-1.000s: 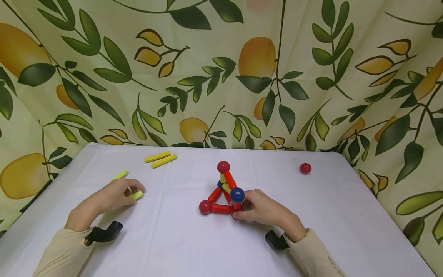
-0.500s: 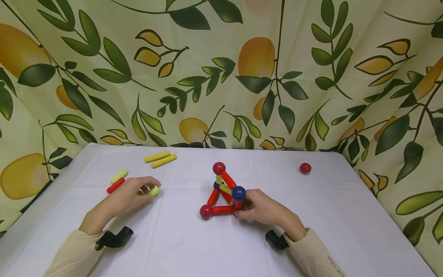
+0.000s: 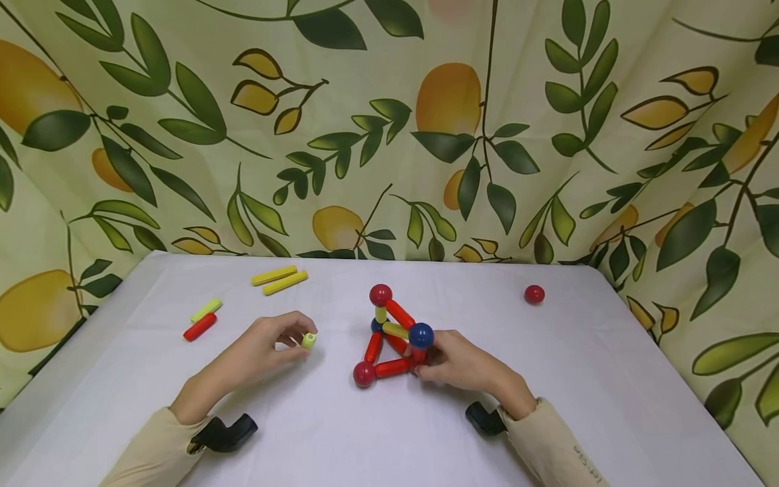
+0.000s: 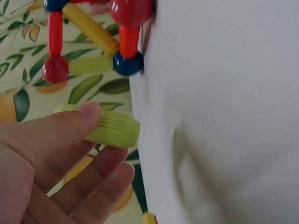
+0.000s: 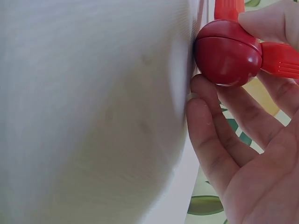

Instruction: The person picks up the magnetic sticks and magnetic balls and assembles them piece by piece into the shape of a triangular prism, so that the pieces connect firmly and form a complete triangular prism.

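Rod-and-ball frame [image 3: 392, 335] on the white table [image 3: 341, 433], taken as landmark. Far left of the frame: a loose light-green rod [image 3: 206, 310] and a red rod [image 3: 199, 327], side by side. Behind these and still left of the frame: two yellow rods [image 3: 279, 279] lying parallel. Just left of the frame: the left hand [image 3: 268, 348], its thumb and fingers pinching a light-green rod [image 4: 112, 128], held near the frame but apart from it. At the frame's right base corner: the right hand [image 3: 453, 362], fingers curled round a red ball [image 5: 227, 52] and the rods meeting there. Well right of the frame: a single loose red ball [image 3: 534, 294]. Judged state: the frame stands largely built; the held rod is not yet joined, and five loose pieces remain.
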Tool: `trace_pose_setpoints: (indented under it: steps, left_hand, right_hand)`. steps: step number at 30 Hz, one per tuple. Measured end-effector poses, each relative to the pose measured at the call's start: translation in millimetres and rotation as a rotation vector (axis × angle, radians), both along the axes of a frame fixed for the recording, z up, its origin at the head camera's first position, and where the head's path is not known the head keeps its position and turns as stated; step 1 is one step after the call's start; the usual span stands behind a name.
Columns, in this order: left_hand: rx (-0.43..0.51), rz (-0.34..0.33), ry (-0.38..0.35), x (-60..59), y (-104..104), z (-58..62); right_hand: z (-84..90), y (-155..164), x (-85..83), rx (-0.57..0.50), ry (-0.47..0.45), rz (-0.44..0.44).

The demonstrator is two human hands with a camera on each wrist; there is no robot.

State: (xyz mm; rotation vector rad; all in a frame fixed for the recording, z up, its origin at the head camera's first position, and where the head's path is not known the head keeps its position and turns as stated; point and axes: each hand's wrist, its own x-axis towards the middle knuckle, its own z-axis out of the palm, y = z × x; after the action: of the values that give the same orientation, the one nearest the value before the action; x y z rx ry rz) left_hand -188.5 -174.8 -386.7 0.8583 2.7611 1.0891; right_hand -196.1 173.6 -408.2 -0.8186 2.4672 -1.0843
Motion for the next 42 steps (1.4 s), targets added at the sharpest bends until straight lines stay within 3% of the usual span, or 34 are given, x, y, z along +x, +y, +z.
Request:
trace_pose_setpoints:
  steps: [7,20,33,42]
  left_hand:
    - [0.052,-0.065,0.022,1.7,25,4.8]
    - [0.175,-0.128,-0.049,5.6,57,5.4]
    - [0.217,-0.171,-0.078,8.0,67,-3.1]
    - [0.193,-0.149,-0.103,10.4,70,-5.5]
  right_hand:
    - [-0.3,0,-0.8,-0.006,-0.013,-0.008]
    - [-2.3,0,-1.2,-0.008,-0.006,-0.006]
    - [-2.0,0,-1.2,-0.013,-0.012,-0.002]
    - [0.0,0,0.1,-0.008,-0.011,-0.011]
